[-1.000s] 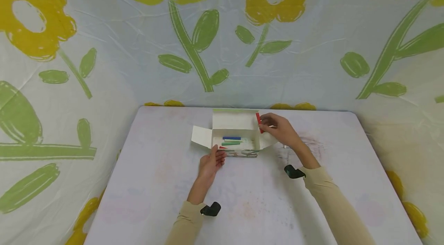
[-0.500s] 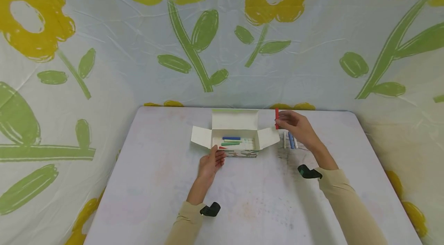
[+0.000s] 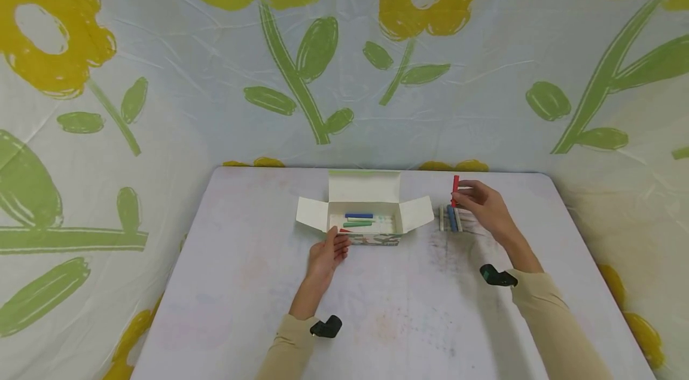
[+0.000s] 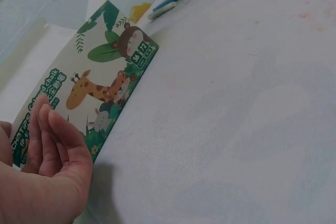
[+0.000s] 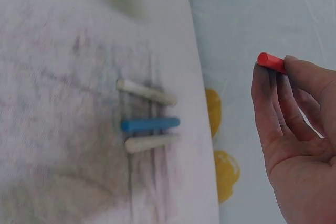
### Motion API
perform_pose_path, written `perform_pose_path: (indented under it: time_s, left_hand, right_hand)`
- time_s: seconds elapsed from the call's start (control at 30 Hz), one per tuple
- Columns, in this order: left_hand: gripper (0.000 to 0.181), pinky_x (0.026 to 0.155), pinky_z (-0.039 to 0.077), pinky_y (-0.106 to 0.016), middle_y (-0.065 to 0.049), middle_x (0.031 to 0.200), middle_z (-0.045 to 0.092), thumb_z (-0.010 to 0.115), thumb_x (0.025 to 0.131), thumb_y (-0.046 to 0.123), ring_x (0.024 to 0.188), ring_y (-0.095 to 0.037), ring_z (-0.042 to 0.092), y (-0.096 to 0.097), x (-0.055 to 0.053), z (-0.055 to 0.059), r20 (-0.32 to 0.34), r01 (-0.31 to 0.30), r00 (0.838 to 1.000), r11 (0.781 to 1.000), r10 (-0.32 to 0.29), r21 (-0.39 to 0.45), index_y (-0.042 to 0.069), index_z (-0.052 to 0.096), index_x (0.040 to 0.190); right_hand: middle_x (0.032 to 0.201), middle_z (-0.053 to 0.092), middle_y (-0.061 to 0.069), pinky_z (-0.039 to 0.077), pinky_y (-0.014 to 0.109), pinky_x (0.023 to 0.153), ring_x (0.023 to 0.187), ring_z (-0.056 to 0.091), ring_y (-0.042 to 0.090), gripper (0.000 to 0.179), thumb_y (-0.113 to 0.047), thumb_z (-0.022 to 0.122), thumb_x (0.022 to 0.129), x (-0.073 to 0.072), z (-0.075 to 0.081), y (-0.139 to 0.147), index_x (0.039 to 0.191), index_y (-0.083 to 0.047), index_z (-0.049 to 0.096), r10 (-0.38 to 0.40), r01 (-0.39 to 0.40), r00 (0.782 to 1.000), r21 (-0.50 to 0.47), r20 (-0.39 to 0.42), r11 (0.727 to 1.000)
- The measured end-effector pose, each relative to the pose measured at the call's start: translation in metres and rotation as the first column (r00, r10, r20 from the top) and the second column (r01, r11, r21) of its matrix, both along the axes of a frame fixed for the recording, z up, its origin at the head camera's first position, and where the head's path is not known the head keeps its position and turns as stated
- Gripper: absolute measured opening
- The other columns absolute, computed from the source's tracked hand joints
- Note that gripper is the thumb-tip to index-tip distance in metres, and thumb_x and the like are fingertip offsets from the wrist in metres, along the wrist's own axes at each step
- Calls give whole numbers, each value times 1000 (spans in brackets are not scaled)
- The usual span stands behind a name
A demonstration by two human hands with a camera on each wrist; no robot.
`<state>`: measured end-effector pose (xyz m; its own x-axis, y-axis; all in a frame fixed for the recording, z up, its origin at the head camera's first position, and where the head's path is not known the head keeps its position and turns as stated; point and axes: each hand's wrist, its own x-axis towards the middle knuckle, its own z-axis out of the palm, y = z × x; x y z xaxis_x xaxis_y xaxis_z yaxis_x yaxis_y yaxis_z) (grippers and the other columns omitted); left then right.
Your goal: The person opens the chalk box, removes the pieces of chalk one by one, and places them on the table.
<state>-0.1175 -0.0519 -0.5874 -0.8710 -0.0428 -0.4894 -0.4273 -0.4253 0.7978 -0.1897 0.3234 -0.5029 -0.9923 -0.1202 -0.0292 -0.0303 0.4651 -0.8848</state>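
Observation:
An open cardboard chalk box (image 3: 374,239) stands on the table, its flaps spread. Blue, green, pale and red chalk sticks (image 3: 357,215) lie inside. My left hand (image 3: 323,257) grips the box's front left corner, thumb at the rim and fingers along the printed front; that front, with its giraffe, fills much of the left wrist view. With fingertips and thumb, my right hand (image 3: 487,206) pinches a red chalk stick (image 3: 455,190) upright above the table, right of the box. Below it lie a blue chalk stick (image 5: 150,124) and two whitish chalk sticks (image 5: 147,92) side by side.
The white table (image 3: 258,308) carries dark chalk smudges (image 3: 447,254) right of the box and faint coloured stains in front. A flower-patterned cloth (image 3: 226,69) hangs behind the table's back edge and along both sides.
My right hand has carried the red chalk stick rightward from over the box's right side to above the chalk row on the table. The left hand and box have stayed put.

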Motion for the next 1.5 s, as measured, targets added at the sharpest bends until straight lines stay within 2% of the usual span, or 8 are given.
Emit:
perform_pose_path:
  time_s: [0.17, 0.53, 0.6, 0.7, 0.8, 1.1, 1.3, 1.5]
  left_hand:
    - [53, 72, 53, -21, -6, 93, 72, 62, 103, 44, 79, -10, 62, 1, 0, -1, 1, 0, 1000, 1000, 0, 9, -8, 68, 113]
    - [52, 72, 53, -22, -7, 94, 71, 62, 103, 43, 79, -11, 62, 3, 0, 3, -10, 7, 1000, 1000, -6, 7, -8, 68, 111]
    - [54, 73, 53, -22, -7, 93, 72, 62, 103, 43, 79, -11, 62, 3, 0, 4, -11, 7, 1000, 1000, -7, 5, -9, 67, 113]
    - [56, 73, 52, -21, -7, 93, 72, 62, 103, 43, 79, -11, 62, 2, -1, 4, -11, 11, 1000, 1000, -11, 4, -11, 66, 116]
    - [57, 73, 52, -21, -6, 93, 72, 62, 103, 43, 79, -10, 61, 2, -1, 5, -14, 17, 1000, 1000, -17, 7, -12, 65, 119]
    - [55, 73, 52, -21, -5, 92, 72, 62, 103, 43, 79, -10, 61, 3, -2, 6, -1, 18, 1000, 1000, -18, 7, -9, 67, 117]
    - [53, 72, 52, -21, -6, 94, 72, 61, 103, 44, 79, -10, 60, 2, -1, 5, -2, 17, 1000, 1000, -17, 6, -8, 68, 114]
    - [54, 71, 52, -22, -6, 94, 72, 59, 105, 43, 78, -10, 61, -2, 1, 4, -15, 17, 1000, 1000, -17, 17, -9, 67, 115]
  right_hand:
    - [134, 60, 28, 49, 9, 82, 95, 60, -10, 59, -37, 63, 104, 6, -11, 18, 147, -1, 48, -48, 46, 999, 76, 21, 996]
    - [134, 58, 34, 46, 6, 77, 95, 52, -12, 57, -33, 62, 105, 18, -35, 39, 145, 5, 49, -99, 93, 994, 133, 39, 987]
    - [133, 59, 34, 47, 7, 75, 98, 56, -5, 56, -32, 62, 105, 18, -40, 40, 144, 6, 50, -108, 100, 993, 152, 44, 983]
    - [131, 60, 33, 48, 10, 72, 106, 63, 18, 54, -32, 62, 105, 18, -46, 41, 142, 6, 51, -126, 113, 990, 197, 59, 974]
    - [130, 61, 33, 49, 12, 70, 113, 62, 38, 54, -32, 63, 105, 17, -52, 40, 140, 7, 52, -144, 122, 986, 231, 81, 965]
    - [118, 66, 30, 51, 17, 68, 100, 66, 33, 45, -23, 66, 103, 14, -61, 37, 131, 11, 57, -141, 113, 988, 322, 65, 940]
    - [119, 64, 31, 56, 29, 76, 108, 64, 44, 43, -18, 65, 103, 13, -57, 31, 131, 12, 56, -129, 94, 988, 343, 81, 935]
    - [117, 64, 32, 57, 40, 77, 109, 63, 48, 36, -15, 61, 104, 13, -52, 29, 129, 11, 58, -92, 84, 996, 341, 8, 936]
